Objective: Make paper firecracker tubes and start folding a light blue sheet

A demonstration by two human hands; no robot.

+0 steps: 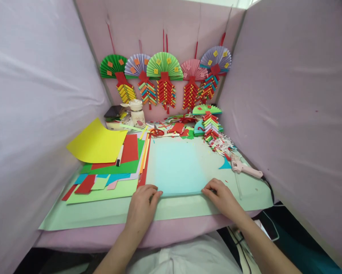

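A light blue sheet of paper (178, 165) lies flat on the pale green mat (102, 213) in front of me. My left hand (142, 207) pinches the sheet's near edge at its left corner, fingers curled. At the near right corner my right hand (220, 196) holds the same edge, fingers bent over it. The edge looks slightly lifted or folded between the two hands.
Stacked coloured sheets, yellow (98, 144), red and green, lie to the left with a black pen (119, 156). A pink glue gun (243, 167) rests at right. Paper scraps, scissors (157, 132), a jar (137, 113) and finished fan ornaments (164, 66) fill the back. Pink cloth walls enclose three sides.
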